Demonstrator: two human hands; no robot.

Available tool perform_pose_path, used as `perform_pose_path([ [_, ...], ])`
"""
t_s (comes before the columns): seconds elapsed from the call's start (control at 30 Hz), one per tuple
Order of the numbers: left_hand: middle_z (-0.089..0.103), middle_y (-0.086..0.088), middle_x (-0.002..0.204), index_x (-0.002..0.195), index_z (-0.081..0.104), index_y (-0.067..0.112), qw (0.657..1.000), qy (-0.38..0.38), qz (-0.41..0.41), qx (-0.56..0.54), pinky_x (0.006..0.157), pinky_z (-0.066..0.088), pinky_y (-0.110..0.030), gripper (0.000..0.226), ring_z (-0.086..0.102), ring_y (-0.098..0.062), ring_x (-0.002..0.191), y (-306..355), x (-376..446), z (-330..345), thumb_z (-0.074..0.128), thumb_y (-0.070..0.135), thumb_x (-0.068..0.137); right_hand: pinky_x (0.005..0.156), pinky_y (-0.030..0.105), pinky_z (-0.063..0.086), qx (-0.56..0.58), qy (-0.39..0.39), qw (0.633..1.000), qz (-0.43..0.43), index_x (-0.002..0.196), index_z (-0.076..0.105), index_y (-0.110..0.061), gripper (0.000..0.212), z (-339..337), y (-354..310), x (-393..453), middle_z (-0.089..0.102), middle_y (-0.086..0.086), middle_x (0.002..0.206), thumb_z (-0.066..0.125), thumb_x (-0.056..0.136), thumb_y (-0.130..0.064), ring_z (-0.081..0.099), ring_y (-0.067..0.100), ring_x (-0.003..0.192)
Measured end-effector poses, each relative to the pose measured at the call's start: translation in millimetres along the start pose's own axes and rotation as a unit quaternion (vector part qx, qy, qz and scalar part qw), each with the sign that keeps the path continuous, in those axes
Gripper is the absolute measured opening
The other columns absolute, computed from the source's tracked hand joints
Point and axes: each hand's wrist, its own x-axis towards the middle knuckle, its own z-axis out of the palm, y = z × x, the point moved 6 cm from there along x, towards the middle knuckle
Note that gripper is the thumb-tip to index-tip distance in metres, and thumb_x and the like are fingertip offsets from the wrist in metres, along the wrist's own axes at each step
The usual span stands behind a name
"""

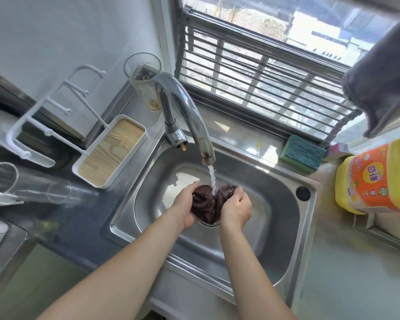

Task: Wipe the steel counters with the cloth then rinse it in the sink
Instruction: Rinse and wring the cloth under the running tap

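The dark brown, bunched wet cloth (206,204) sits between my two hands over the drain of the oval stainless steel sink (284,229), directly under the thin stream of water (211,179) from the curved chrome tap (189,116). My left hand (185,205) grips the cloth's left side, fingers curled round it; my right hand (236,207) clutches its right side, fingers closed over the folds. On the steel surface (236,132) behind the sink lies a green sponge with a blue scouring face (301,153); to the right stands a yellow and orange detergent bottle (376,179).
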Motion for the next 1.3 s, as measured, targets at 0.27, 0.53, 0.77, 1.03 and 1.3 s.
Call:
perform_pose_path([
  [0.27, 0.068, -0.015, 0.064, 0.079, 0.062, 0.008, 0.995, -0.015, -0.092, 0.040, 0.092, 0.050, -0.053, 0.031, 0.060, -0.032, 0.078, -19.4, 1.8, -13.1, 0.035, 0.023, 0.083, 0.060, 0.034, 0.052, 0.322, -0.142, 0.919, 0.177, 0.077, 0.056, -0.016, 0.033, 19.0, -1.9, -11.3, 0.056, 0.002, 0.064, 0.065, 0.098, -0.038, 0.055, 0.017, 0.052],
  [0.53, 0.070, -0.027, 0.111, 0.122, 0.063, 0.005, 0.992, -0.035, -0.101, -0.066, 0.062, 0.059, -0.060, 0.057, 0.066, -0.043, 0.097, -23.2, 9.9, -18.7, 0.035, 0.049, 0.098, 0.054, 0.025, 0.039, 0.431, -0.248, 0.845, 0.195, 0.070, 0.045, -0.019, 0.034, 24.2, -14.8, -15.4, 0.049, 0.000, 0.066, 0.054, 0.102, -0.026, 0.036, 0.010, 0.043],
  [0.77, 0.070, -0.017, 0.126, 0.130, 0.066, 0.008, 0.992, -0.105, -0.044, 0.052, 0.091, 0.056, -0.043, 0.038, 0.070, -0.029, 0.100, -18.9, 13.1, -10.8, 0.060, 0.023, 0.095, 0.074, 0.038, 0.057, 0.096, -0.116, 0.986, 0.074, 0.090, 0.055, -0.014, 0.011, 12.6, 5.4, -1.4, 0.065, 0.007, 0.084, 0.047, 0.096, -0.016, 0.064, 0.022, 0.071],
  [1.03, 0.070, -0.010, 0.094, 0.105, 0.069, 0.015, 0.997, -0.016, 0.068, 0.029, 0.066, 0.050, -0.027, 0.048, 0.061, -0.024, 0.082, -0.3, 18.1, -21.0, 0.034, -0.009, 0.082, 0.082, 0.043, 0.057, -0.156, -0.184, 0.970, 0.013, 0.078, 0.069, -0.017, 0.036, 22.8, 16.0, 4.5, 0.072, 0.002, 0.079, 0.072, 0.081, -0.053, 0.068, 0.030, 0.089],
  [1.3, 0.063, -0.017, 0.114, 0.114, 0.066, 0.011, 0.996, -0.038, -0.051, 0.055, 0.098, 0.043, -0.074, 0.047, 0.061, -0.040, 0.111, -20.7, 8.8, -46.4, 0.035, 0.007, 0.079, 0.090, 0.042, 0.060, 0.211, -0.238, 0.937, 0.143, 0.108, 0.073, -0.010, 0.036, 21.0, -5.7, -0.3, 0.077, 0.013, 0.097, 0.060, 0.099, -0.042, 0.073, 0.028, 0.091],
])
